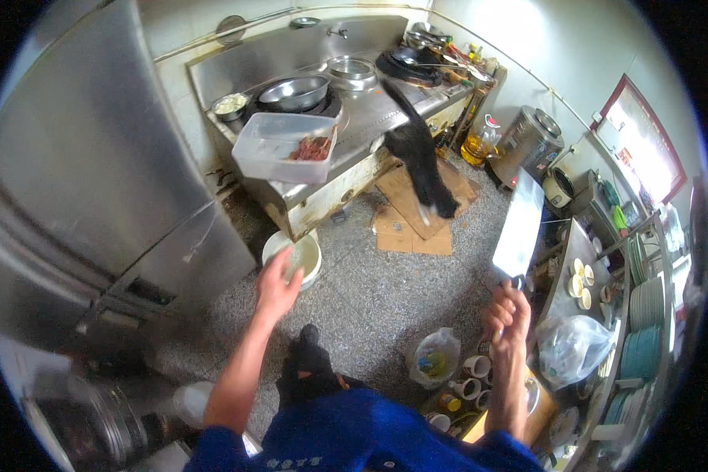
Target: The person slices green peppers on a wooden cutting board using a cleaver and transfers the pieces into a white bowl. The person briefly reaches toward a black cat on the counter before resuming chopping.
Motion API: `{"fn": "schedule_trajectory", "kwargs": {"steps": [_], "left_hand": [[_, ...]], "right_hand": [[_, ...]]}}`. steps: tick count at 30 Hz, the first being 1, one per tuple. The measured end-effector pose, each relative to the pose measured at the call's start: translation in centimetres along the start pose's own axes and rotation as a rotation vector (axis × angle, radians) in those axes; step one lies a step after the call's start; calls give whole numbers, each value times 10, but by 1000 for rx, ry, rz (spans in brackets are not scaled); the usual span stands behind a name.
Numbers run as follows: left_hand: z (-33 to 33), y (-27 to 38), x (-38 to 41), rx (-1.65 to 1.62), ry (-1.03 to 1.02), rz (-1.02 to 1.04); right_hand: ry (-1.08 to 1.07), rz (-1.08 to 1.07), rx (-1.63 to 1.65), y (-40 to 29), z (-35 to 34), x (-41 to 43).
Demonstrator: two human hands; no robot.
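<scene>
My right hand [509, 312] grips the dark handle of a cleaver, its broad steel blade [519, 224] pointing up and away from me. With fingers apart and nothing in it, my left hand [278, 283] hovers in front of a white bucket [311, 259] on the floor. Beyond it, a translucent plastic tub [265, 150] holding pieces of red meat [311, 148] sits at the near corner of the steel stove counter [360, 127]. A black and white cat [419, 153] stretches from the counter edge down toward flattened cardboard [416, 243] on the floor.
A metal basin [295, 93] rests on the stove. Along the far right stand an oil jug [479, 144], a steel drum-like boiler [525, 138] and a rice cooker [559, 187]. Stacked plates [646, 304] fill the right rack. A lined waste bin [435, 360] stands near my feet.
</scene>
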State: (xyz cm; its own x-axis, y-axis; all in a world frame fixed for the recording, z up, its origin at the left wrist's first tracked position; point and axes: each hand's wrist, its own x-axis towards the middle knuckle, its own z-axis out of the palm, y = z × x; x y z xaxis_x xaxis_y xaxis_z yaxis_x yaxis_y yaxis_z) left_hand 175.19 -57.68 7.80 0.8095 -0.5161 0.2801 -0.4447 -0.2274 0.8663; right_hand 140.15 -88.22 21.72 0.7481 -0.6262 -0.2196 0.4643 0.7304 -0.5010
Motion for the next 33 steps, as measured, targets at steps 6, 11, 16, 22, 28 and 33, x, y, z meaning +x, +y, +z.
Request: {"fn": "schedule_trajectory", "kwargs": {"steps": [6, 11, 16, 22, 28, 33], "left_hand": [[132, -6, 351, 336, -197, 78], [211, -119, 537, 367, -388, -286], [244, -196, 571, 613, -269, -224], [194, -164, 526, 18, -211, -344], [110, -199, 538, 845, -425, -29], [108, -235, 594, 851, -376, 62]], "right_hand": [[335, -253, 40, 3, 5, 17], [620, -257, -44, 7, -11, 20], [837, -267, 124, 16, -76, 63], [785, -53, 599, 44, -158, 133], [897, -92, 590, 53, -153, 196], [850, -40, 531, 51, -105, 223]]}}
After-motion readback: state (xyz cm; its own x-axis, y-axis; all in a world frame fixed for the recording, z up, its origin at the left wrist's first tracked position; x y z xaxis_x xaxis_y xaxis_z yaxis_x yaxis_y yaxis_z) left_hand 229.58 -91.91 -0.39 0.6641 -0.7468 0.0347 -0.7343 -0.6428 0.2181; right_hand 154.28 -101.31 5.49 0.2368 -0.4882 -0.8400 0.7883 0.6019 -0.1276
